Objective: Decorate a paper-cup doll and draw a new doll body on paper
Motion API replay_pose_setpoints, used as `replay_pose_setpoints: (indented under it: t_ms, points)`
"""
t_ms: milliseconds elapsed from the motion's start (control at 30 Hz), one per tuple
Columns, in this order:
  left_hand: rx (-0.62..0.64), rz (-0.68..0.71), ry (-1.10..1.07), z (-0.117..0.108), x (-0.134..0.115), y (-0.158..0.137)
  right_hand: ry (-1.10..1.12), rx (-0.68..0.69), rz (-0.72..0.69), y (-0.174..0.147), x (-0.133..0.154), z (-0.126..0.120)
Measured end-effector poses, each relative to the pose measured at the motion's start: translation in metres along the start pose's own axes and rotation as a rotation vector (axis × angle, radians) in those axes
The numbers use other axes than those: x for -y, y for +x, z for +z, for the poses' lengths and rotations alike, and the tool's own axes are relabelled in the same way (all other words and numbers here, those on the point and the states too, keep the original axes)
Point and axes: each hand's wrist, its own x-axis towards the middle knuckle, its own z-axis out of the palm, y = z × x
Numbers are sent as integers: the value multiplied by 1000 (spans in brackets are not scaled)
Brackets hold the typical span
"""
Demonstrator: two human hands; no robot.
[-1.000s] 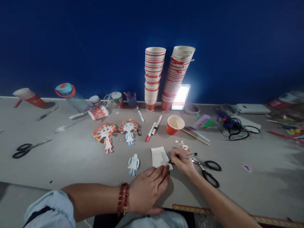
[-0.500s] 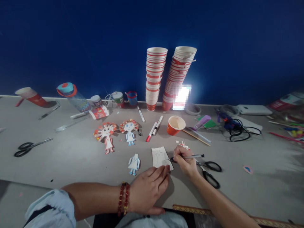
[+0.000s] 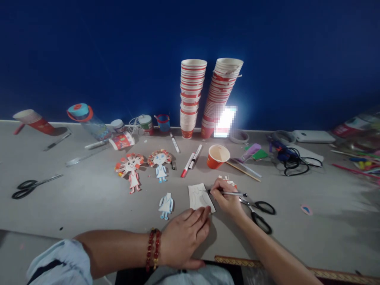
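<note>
My right hand [image 3: 226, 196] grips a pen [image 3: 234, 193], its tip at the upper right part of a small white paper piece [image 3: 198, 200] that carries thin drawn lines. My left hand [image 3: 187, 233] lies flat, fingers outstretched, with the fingertips on the paper's lower edge. A headless paper doll body [image 3: 165, 206], edged in blue, is left of the paper. Farther back are two paper dolls with curled hair, one red [image 3: 134, 180] and one blue [image 3: 161, 170]. Black-handled scissors [image 3: 261, 213] rest right of my right hand, their blades partly hidden.
Two tall stacks of paper cups [image 3: 189, 99] stand by the blue wall, beside a bright blurred screen [image 3: 225, 122]. An orange cup [image 3: 218, 156], markers [image 3: 188, 164], a glue gun [image 3: 283, 152], a water bottle [image 3: 92, 122] and more scissors [image 3: 29, 188] are spread over the table.
The pen tip has moved up and slightly left over the paper, with my right hand following. My left hand keeps its place on the paper. The whole view has shifted slightly.
</note>
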Motion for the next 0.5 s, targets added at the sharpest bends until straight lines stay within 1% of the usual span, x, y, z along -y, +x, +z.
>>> replay_pose_setpoints:
  t_ms: [333, 500]
  points:
    - [-25, 0, 17, 2, -1, 0, -4, 46, 47, 0, 0, 2]
    - [-13, 1, 23, 1, 0, 0, -32, 59, 38, 0, 1, 2]
